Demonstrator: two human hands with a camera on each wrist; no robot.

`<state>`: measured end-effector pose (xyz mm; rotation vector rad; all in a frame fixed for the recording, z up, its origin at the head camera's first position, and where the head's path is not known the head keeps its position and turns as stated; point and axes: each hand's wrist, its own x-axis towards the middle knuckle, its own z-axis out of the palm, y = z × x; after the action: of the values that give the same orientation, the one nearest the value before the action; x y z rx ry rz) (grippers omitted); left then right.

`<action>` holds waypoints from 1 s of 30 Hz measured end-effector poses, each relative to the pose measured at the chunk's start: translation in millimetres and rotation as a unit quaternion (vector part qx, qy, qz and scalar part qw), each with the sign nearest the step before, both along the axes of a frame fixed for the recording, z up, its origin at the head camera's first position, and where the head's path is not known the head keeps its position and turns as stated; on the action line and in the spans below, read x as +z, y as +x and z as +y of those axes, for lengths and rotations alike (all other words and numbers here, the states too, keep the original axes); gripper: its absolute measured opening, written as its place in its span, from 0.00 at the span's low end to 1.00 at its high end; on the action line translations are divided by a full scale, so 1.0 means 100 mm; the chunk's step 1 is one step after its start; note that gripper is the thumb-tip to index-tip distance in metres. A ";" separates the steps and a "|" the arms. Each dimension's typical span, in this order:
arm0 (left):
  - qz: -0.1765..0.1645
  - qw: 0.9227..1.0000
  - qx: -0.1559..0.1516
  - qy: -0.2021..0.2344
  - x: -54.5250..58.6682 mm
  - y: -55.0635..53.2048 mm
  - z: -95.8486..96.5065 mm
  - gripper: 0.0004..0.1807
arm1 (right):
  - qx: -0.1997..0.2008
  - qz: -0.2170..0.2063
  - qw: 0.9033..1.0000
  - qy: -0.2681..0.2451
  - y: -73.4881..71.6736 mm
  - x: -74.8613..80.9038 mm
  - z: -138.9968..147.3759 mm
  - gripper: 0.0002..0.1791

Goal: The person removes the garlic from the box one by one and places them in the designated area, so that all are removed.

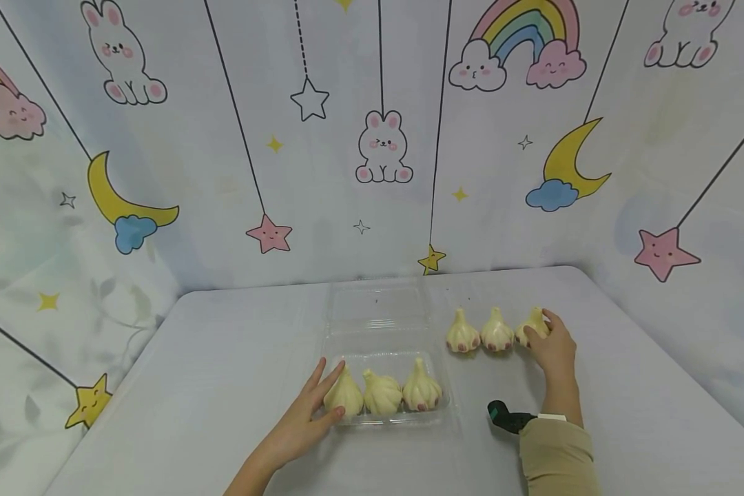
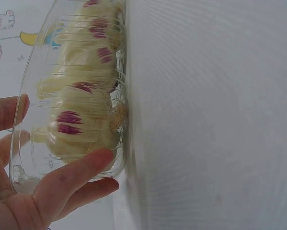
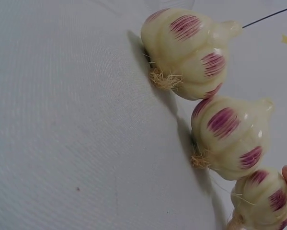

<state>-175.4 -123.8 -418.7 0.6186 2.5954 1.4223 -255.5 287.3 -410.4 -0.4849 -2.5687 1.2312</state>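
Observation:
A clear plastic container [image 1: 403,418] holds a row of three garlic bulbs, with one bulb [image 1: 344,393] at its left end. My left hand [image 1: 306,410] grips this end, its thumb at the front corner and its fingers spread over the rim. In the left wrist view, the thumb presses the wall of the container [image 2: 33,158] beside a purple-streaked garlic bulb [image 2: 81,124]. Right of the container, three more bulbs stand in a row on the table. My right hand [image 1: 554,342] pinches the rightmost garlic bulb [image 1: 531,326] between thumb and fingers; its fingertips show at a bulb [image 3: 263,199] in the right wrist view.
Behind the filled half, the container's hinged lid [image 1: 378,306] lies folded back on the white table [image 1: 242,358]. Two bulbs, the left one [image 1: 462,333] and the middle one [image 1: 497,331], stand beside the held bulb. A patterned curtain [image 1: 322,186] hangs behind the table.

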 end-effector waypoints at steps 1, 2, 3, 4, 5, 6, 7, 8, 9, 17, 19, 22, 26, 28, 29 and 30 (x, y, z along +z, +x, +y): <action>0.000 1.000 0.000 0.001 0.00 0.00 0.00 0.35 | -0.002 -0.001 1.000 0.001 0.00 0.00 0.00 0.31; -0.001 1.000 0.001 0.001 0.00 0.00 0.00 0.35 | -0.003 -0.003 1.000 0.002 0.00 0.00 0.00 0.31; -0.001 1.000 0.001 0.001 0.01 0.00 0.00 0.35 | -0.005 -0.005 1.000 0.003 0.00 0.00 -0.01 0.31; -0.001 1.000 0.002 0.001 0.01 0.00 0.00 0.35 | -0.007 -0.006 1.000 0.005 0.00 0.00 -0.01 0.31; -0.002 1.000 0.003 0.001 0.01 0.00 0.00 0.35 | -0.008 -0.006 1.000 0.006 0.00 0.00 -0.01 0.30; -0.002 1.000 0.003 0.000 0.01 0.00 0.00 0.35 | -0.010 -0.006 1.000 0.007 -0.01 0.00 -0.02 0.30; -0.002 1.000 0.003 0.001 0.02 0.01 0.01 0.35 | -0.011 -0.006 1.000 0.008 -0.01 -0.01 -0.02 0.30; -0.002 1.000 0.003 0.002 0.03 0.01 0.01 0.34 | -0.012 -0.005 1.000 0.009 -0.01 -0.01 -0.02 0.30; -0.002 1.000 0.002 0.003 0.03 0.01 0.01 0.34 | -0.013 -0.004 1.000 0.009 -0.01 -0.01 -0.02 0.30; 0.003 1.000 0.001 -0.001 0.03 0.00 0.01 0.34 | -0.015 -0.011 1.000 0.002 -0.01 -0.02 -0.04 0.31; 0.002 1.000 0.002 -0.001 0.03 0.01 0.01 0.34 | -0.015 -0.012 1.000 0.002 -0.01 -0.02 -0.05 0.31; 0.001 1.000 0.001 -0.002 0.02 0.01 0.01 0.34 | -0.017 -0.012 1.000 0.004 -0.01 -0.01 -0.05 0.31; 0.005 1.000 0.001 -0.001 0.04 0.01 0.01 0.34 | -0.023 -0.012 1.000 0.002 0.00 -0.01 -0.05 0.31; 0.005 1.000 0.002 0.000 0.04 0.01 0.02 0.34 | -0.023 -0.013 1.000 0.001 0.00 -0.01 -0.05 0.31; 0.005 1.000 0.002 -0.001 0.04 0.01 0.01 0.34 | -0.024 -0.014 1.000 -0.001 0.00 -0.01 -0.05 0.31; 0.004 1.000 0.003 -0.001 0.04 0.01 0.01 0.35 | -0.025 -0.015 1.000 0.001 0.00 -0.01 -0.05 0.32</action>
<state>-174.4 -122.4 -414.4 0.6174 2.6066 1.4224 -255.1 282.6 -411.4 -0.5677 -2.5663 1.2130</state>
